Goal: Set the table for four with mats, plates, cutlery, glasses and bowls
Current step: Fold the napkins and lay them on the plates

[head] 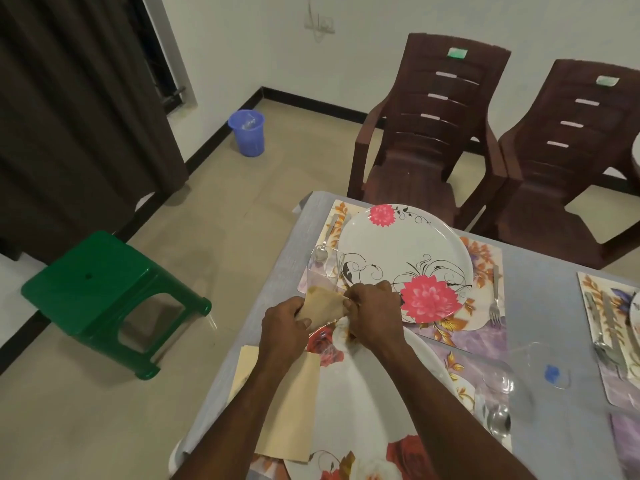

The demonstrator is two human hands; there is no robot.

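Both my hands hold a folded tan napkin [323, 306] over the near edge of a floral mat [485, 258]. My left hand [285, 322] grips its lower left side and my right hand [375, 308] pinches its right edge. Beyond them a white plate with pink flowers [401, 251] lies on that mat, with a spoon [327, 237] and a clear glass [323, 271] to its left and a fork [496, 296] to its right. A second flowered plate [360, 393] lies under my forearms, next to more tan napkins [287, 410].
A clear glass bowl [540, 365], an overturned glass [498, 375] and a spoon [500, 420] sit right of the near plate. Another mat with cutlery [602, 320] is at the right edge. Two brown chairs [426, 126] stand behind the table, a green stool [110, 289] to its left.
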